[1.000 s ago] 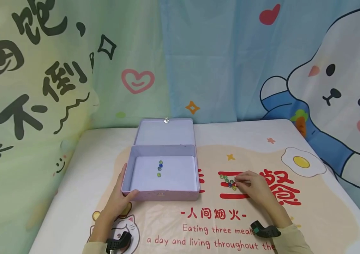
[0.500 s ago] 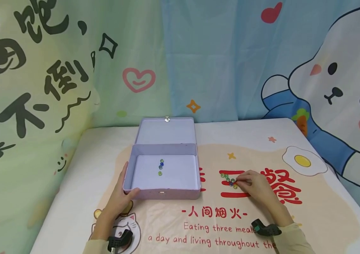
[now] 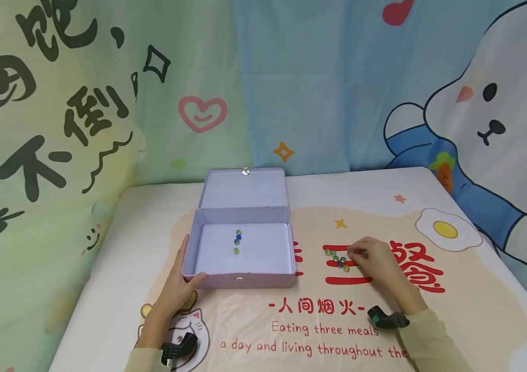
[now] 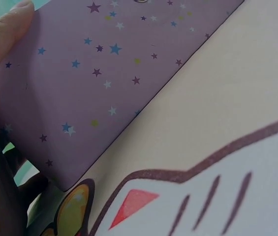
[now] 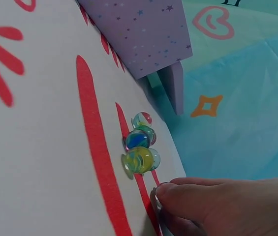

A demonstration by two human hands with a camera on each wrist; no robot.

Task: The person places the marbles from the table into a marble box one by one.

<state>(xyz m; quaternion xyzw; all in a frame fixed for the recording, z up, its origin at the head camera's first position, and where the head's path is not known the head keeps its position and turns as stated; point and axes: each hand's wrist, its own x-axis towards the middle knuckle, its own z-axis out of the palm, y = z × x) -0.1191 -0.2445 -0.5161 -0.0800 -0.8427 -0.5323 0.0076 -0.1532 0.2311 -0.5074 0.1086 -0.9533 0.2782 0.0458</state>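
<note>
My left hand grips the front left corner of a lilac tin box, thumb over the rim and fingers along its side. The hinged lid stands open at the back. Inside lie several glass marbles in a short line. On the cloth to the box's right, more marbles, green, blue and yellow, sit in a cluster. Just right of them, my right hand pinches with thumb and fingertips; a glassy sliver of a marble shows there, mostly hidden by the thumb.
A printed tablecloth with red lettering, a fried egg and a cat covers the table. Behind its back edge hangs a patterned curtain. A black wrist camera sits on the left wrist, another camera on the right.
My right fingertips have drawn slightly back and to the right, away from the marble cluster. The left hand keeps its grip on the box. The head view has tilted a little.
</note>
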